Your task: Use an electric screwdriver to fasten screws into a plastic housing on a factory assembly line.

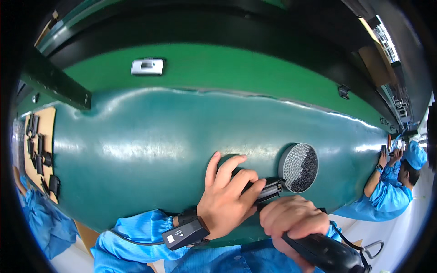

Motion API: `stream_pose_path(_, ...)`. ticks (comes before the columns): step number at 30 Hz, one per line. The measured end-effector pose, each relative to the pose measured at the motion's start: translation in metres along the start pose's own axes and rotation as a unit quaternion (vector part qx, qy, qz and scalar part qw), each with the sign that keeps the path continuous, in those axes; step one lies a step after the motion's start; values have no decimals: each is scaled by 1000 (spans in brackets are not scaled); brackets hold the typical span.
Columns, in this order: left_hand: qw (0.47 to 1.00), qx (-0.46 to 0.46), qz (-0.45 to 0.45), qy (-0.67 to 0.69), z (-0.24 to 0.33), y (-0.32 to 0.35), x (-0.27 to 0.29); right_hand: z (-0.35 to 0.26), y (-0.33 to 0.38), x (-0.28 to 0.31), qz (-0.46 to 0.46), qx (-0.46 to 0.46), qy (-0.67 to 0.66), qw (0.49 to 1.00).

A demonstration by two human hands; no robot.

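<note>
My left hand [227, 198] is closed on a small dark device [269, 191] with a silvery strip, held just above the green work mat. Its thumb and bent fingers press along the device, and part of it is hidden under them. Wrapped round a black electric screwdriver [325, 252], my right hand [295, 217] sits just right of the left one. The screwdriver's tip is hidden between the hands, so I cannot tell whether it touches the device. Beyond them stands a round grey dish [283, 167] with rows of small holes, its right part filled with dark screws.
A green belt [205, 68] runs behind the mat, carrying a silver-white rectangular part [148, 67] and a small black piece [344, 92]. At far left, black parts lie on a tan board [48, 120] near a dark post [59, 84]. A blue-clad co-worker [387, 195] works at right.
</note>
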State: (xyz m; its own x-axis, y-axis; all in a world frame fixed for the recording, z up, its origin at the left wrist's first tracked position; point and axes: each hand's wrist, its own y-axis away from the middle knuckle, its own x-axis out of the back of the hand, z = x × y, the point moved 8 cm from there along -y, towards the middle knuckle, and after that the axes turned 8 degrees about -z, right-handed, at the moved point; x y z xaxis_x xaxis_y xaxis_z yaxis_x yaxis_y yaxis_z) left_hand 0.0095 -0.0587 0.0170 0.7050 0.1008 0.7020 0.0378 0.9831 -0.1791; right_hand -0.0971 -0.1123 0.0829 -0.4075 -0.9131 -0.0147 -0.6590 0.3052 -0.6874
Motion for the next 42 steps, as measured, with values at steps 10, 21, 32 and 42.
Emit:
stream_pose_path(10, 994, -21, -40, -101, 3, 2, -2, -9, 29, 36, 127, 69, -131, 981)
stream_pose_path(21, 953, -6, 142, -266, -113, -142, 108, -13, 57, 188, 446, 71, -35, 891)
stream_pose_path(32, 842, 361, 264, -300, -187, -53, 152, -23, 56, 176, 395, 64, -20, 916)
stream_pose_path(42, 951, -89, -19, -296, 9, -49, 19, -11, 57, 124, 276, 68, 22, 959)
